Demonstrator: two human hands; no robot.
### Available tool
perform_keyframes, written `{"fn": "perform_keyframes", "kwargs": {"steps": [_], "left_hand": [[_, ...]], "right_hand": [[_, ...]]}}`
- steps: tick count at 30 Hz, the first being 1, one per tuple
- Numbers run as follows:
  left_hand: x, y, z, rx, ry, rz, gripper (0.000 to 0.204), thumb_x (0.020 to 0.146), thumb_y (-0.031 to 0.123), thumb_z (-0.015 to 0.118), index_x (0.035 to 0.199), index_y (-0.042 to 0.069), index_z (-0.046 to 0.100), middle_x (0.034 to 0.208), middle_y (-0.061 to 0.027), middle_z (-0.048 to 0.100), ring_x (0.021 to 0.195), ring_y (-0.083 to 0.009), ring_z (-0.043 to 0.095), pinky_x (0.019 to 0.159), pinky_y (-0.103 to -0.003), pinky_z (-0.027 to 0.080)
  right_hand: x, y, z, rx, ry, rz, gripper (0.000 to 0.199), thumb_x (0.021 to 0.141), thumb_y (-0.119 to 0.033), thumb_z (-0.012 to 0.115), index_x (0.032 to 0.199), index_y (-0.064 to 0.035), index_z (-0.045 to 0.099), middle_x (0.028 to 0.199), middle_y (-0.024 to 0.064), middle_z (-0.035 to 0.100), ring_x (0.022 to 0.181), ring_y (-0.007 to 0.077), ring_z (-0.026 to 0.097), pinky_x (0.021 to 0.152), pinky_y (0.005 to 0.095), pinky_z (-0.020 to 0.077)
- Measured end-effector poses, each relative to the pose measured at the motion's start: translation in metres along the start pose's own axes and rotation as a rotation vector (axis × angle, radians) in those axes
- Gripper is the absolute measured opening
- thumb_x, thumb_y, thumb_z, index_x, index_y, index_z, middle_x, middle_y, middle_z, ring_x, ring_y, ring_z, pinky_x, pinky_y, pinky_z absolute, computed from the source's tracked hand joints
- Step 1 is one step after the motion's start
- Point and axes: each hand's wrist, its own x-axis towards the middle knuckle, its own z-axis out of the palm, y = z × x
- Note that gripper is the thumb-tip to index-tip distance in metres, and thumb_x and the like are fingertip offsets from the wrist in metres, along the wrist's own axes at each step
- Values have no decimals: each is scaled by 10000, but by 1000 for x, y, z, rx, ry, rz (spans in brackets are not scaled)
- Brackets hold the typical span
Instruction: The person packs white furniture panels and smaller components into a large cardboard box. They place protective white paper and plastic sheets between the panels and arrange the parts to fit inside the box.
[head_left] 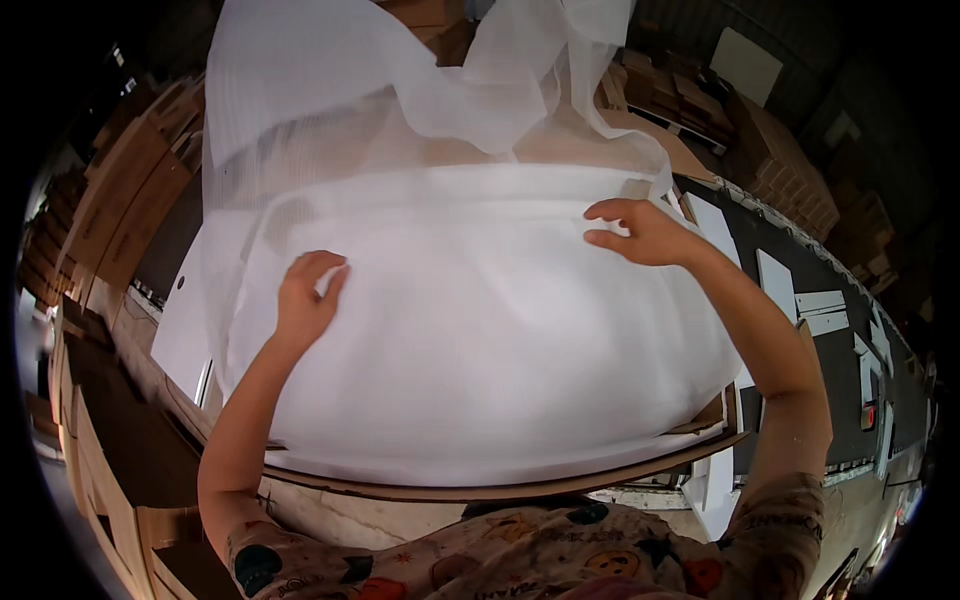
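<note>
A large sheet of thin white foam wrap [470,330] lies spread over a flat board on the work surface, and its far part rises in a loose translucent fold [400,90] at the top of the view. My left hand [305,300] rests on the sheet at its left side, fingers curled and pressing the foam. My right hand [640,232] touches the sheet near its far right edge, fingers bent down onto it. A brown cardboard edge [520,488] shows under the near side of the sheet.
Stacks of brown cardboard [130,190] stand at the left. A dark conveyor [830,350] with several white panels runs along the right. More cardboard boxes [790,170] are piled at the back right. White boards [185,330] lie left of the sheet.
</note>
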Motion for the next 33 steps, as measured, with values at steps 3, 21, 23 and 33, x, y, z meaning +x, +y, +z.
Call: {"fn": "perform_keyframes", "kwargs": {"steps": [3, 21, 23, 33], "left_hand": [[25, 10, 39, 200, -263, 152, 606, 826, 312, 665, 1358, 164, 416, 1425, -169, 328, 1262, -357, 375, 1007, -539, 270], [124, -47, 159, 216, -213, -35, 643, 799, 337, 687, 1350, 146, 417, 1416, -149, 358, 1341, -324, 285, 1062, -536, 198], [106, -10, 141, 124, -251, 2, 589, 819, 302, 672, 1322, 98, 442, 1390, -156, 396, 1332, -320, 307, 1061, -515, 218], [-51, 57, 115, 227, -779, 167, 751, 829, 677, 446, 1425, 240, 313, 1499, -174, 169, 1396, -360, 118, 1071, -622, 70]], "right_hand": [[48, 40, 30, -567, 279, -317, 459, 900, -442, 534, 1203, -102, 584, 1330, 156, 472, 1219, 343, 431, 1002, 458, 353], [97, 255, -7, -574, 579, 487, 390, 931, -349, 447, 1277, -174, 487, 1337, 138, 453, 1230, 372, 397, 987, 537, 324], [87, 234, -6, -647, 657, 301, 407, 912, -335, 497, 1270, -141, 496, 1317, 151, 465, 1200, 372, 419, 963, 541, 336], [35, 197, 53, -892, 231, -6, 473, 916, -426, 472, 1336, -208, 470, 1405, 145, 385, 1344, 331, 263, 1100, 514, 174]]}}
